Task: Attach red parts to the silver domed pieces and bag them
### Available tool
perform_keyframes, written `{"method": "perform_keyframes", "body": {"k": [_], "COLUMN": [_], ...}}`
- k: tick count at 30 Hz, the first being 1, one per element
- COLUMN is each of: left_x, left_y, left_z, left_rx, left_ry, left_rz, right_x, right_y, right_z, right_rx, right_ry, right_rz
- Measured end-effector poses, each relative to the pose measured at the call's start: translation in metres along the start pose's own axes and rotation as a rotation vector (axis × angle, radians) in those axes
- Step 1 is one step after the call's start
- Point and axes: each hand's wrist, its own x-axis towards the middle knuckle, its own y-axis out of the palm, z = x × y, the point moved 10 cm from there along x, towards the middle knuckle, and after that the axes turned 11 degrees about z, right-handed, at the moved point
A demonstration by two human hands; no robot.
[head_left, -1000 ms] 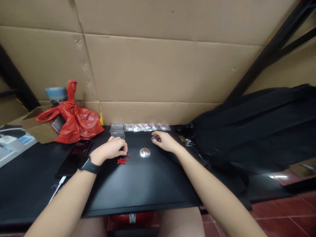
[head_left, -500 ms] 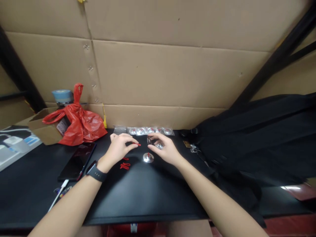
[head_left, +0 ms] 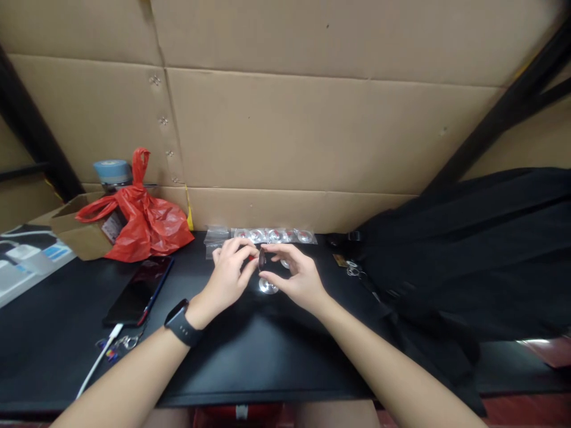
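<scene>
My right hand (head_left: 298, 270) pinches a small metal finger cymbal (head_left: 262, 260) by its rim, turned nearly edge-on. My left hand (head_left: 232, 270) is closed on a red cord loop (head_left: 251, 258), only a bit of which shows, at the near face of that cymbal. Below the fingers another silver cymbal (head_left: 268, 286) lies on the black table, partly covered by my hands. Behind my right fingers a further cymbal (head_left: 285, 263) is mostly hidden. The loose red loops on the table are hidden by my left hand.
Bagged cymbals (head_left: 276, 236) line the back edge, beside clear plastic bags (head_left: 217, 235). At left are a red plastic bag (head_left: 156, 220), a cardboard box (head_left: 84, 232), a phone (head_left: 138, 291) with a white cable and a power strip (head_left: 31, 267). Black fabric (head_left: 482, 249) fills the right.
My left hand has moved right with the red cord, up to the cymbal. My right hand has shifted slightly left, so the two hands now meet.
</scene>
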Motion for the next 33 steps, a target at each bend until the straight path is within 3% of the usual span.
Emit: {"method": "perform_keyframes", "body": {"k": [7,14,17,21,28,33], "left_x": [0.001,-0.005,-0.008,-0.011,-0.009,-0.002], "left_y": [0.002,-0.004,-0.01,-0.014,-0.018,-0.004], "left_z": [0.003,-0.004,-0.011,-0.013,-0.009,-0.011], "left_rx": [-0.165,0.042,0.144,0.193,0.073,0.133], "left_ry": [0.021,0.021,0.057,0.074,0.045,0.101], "left_rz": [-0.05,-0.141,-0.198,-0.24,-0.203,-0.034], "right_x": [0.0,-0.002,-0.001,0.002,0.005,0.003], "right_y": [0.001,0.002,0.008,0.012,0.008,0.008], "right_z": [-0.005,-0.01,-0.017,-0.013,-0.006,-0.011], "right_rx": [0.094,0.162,0.215,0.077,-0.098,-0.081], "right_ry": [0.026,0.078,0.141,0.137,0.104,0.145], "right_rz": [0.0,-0.005,0.065,0.144,0.166,0.199]}}
